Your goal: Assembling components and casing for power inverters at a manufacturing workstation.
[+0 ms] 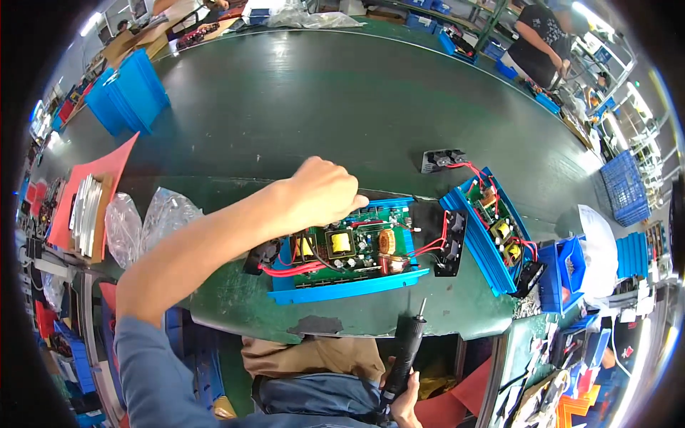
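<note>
1. The left hand (325,191) reaches over the worktop (285,107) to the far edge of an open blue housing (349,288). Its fingers are curled inward, with one fingertip at or just above that edge; whether it pinches anything cannot be told.
2. The right hand (407,405) is low, in front of the person's body, closed around the lower part of a black screwdriver (407,346). The tool stands slightly tilted, its metal bit pointing up and away, near the front edge of the worktop.
3. The open blue housing lies on the worktop directly before the person. Inside it sits a green circuit board with a yellow-wound transformer (342,244) and a copper-coloured coil (387,242).
4. Thick red wires (294,271) run from the housing's left end. Thinner red wires on the right join a black panel (450,246) lying beside the housing.
5. To the right, a second blue unit (479,239) lies at an angle, its board and wires also exposed.
6. A blue bin (561,277) stands beyond that unit on the right; clear plastic bags (170,216) lie left of the forearm.
</note>
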